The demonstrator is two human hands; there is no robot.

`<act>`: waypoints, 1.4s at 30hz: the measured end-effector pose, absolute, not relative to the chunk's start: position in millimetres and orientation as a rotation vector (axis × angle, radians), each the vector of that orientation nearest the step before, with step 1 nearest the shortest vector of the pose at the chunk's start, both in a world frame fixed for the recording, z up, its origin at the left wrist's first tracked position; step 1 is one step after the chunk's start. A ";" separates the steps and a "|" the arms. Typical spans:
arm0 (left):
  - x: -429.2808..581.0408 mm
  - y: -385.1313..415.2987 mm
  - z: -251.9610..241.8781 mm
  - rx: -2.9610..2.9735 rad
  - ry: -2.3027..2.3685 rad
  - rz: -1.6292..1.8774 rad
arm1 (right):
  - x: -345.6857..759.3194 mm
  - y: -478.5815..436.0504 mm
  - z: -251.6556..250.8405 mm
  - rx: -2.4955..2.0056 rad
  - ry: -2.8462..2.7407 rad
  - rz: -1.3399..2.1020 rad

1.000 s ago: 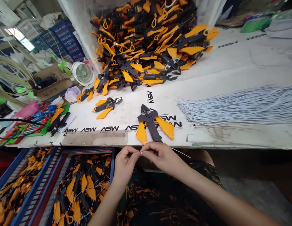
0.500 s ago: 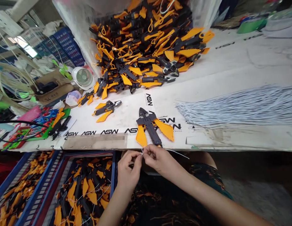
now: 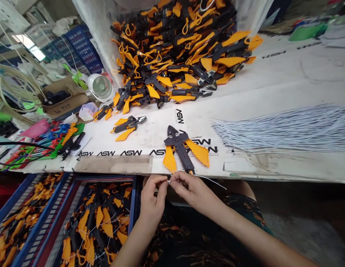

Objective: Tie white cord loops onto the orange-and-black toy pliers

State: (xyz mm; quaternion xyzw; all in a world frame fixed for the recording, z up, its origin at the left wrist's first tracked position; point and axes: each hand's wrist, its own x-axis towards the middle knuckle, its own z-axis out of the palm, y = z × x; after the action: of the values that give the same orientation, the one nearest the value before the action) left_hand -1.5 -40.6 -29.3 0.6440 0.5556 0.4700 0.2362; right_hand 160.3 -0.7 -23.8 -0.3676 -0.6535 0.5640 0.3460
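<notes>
My left hand (image 3: 153, 196) and my right hand (image 3: 189, 187) meet just below the table's front edge, both pinching a thin white string (image 3: 214, 181) that trails off to the right. The string runs up to a black and orange plastic toy tool (image 3: 183, 150) lying open at the table edge right above my hands. Both hands have fingertips pressed together on the string near its loop.
A big heap of the same orange and black tools (image 3: 178, 48) fills the back of the white table (image 3: 272, 92). A bundle of white strings (image 3: 286, 128) lies at right. Blue crates (image 3: 102, 218) of strung tools stand below left. A small fan (image 3: 100, 87) and clutter sit at left.
My hands stay together on the string, shifting only slightly; the left fingers closed in nearer the right. The view drifted a little.
</notes>
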 end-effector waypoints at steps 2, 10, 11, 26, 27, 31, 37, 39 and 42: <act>-8.1 -39.4 -29.0 1.996 1.447 1.288 | 159.2 -0.3 -22.2 -0.952 -1.664 1.584; -15.5 -45.9 -32.7 1.841 1.505 1.124 | 158.3 -3.0 -13.3 -0.960 -1.785 1.454; -14.5 -46.6 -33.8 1.769 1.502 1.126 | 157.3 -3.4 -14.1 -0.994 -1.805 1.407; -30.6 -30.2 -16.5 2.753 1.412 0.920 | 157.9 -1.2 -19.1 -1.041 -1.779 1.355; -31.8 -29.2 -13.8 2.789 1.390 0.894 | 158.1 -1.5 -18.9 -1.047 -1.789 1.336; -47.0 -31.9 -4.6 2.800 1.362 0.829 | 158.9 -4.8 -15.8 -1.062 -1.852 1.223; -82.7 -23.9 7.6 2.641 1.380 0.571 | 180.5 -10.6 -11.4 -0.907 -1.896 0.982; -76.9 -19.2 15.1 2.586 1.391 0.548 | 201.9 -10.4 -17.4 -0.986 -1.850 0.809; -37.3 -11.9 19.8 2.551 1.360 0.582 | 233.1 -5.1 -36.2 -1.256 -1.809 0.489</act>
State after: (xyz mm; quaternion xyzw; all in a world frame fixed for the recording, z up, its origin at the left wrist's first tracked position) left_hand -37.3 -11.9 19.8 0.8610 0.4592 0.1965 0.0960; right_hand 233.1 -5.1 -36.2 -0.5031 -0.7245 0.1959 0.4284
